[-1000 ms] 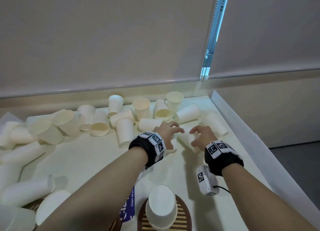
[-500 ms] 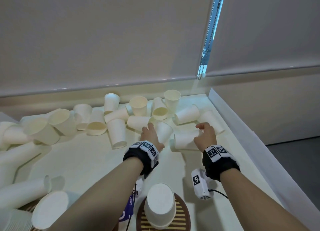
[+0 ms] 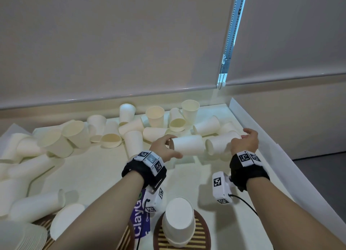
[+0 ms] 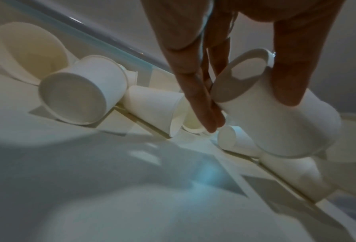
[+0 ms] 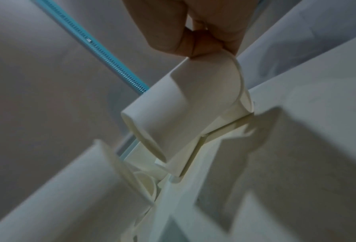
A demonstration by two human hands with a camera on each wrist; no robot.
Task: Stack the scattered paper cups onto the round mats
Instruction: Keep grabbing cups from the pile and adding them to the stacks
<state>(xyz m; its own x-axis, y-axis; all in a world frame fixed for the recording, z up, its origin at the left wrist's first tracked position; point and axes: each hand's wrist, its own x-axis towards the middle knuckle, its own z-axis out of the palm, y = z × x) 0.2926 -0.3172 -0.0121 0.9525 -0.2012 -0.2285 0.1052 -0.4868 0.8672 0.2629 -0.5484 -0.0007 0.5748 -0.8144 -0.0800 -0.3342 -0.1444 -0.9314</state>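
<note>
My left hand (image 3: 164, 146) grips a white paper cup (image 3: 188, 144) by its base end, held sideways above the table; in the left wrist view the fingers (image 4: 198, 91) and thumb clamp that cup (image 4: 276, 117). My right hand (image 3: 244, 143) holds a second cup (image 3: 220, 143) sideways by its rim end; the right wrist view shows this cup (image 5: 185, 106) pinched at the rim. An upside-down cup stack (image 3: 177, 223) stands on a round striped mat (image 3: 202, 234) near me. Several loose cups (image 3: 155, 116) lie along the back of the table.
More cups (image 3: 35, 204) lie tipped at the left, some over a second mat (image 3: 45, 223). A raised white table edge (image 3: 262, 137) runs along the right. A purple label (image 3: 141, 219) lies near the mats. Bare tabletop (image 3: 97, 174) stretches between my arms and the pile.
Both hands have lifted their cups off the table and drawn them toward me; the two cups now hang sideways, nearly end to end.
</note>
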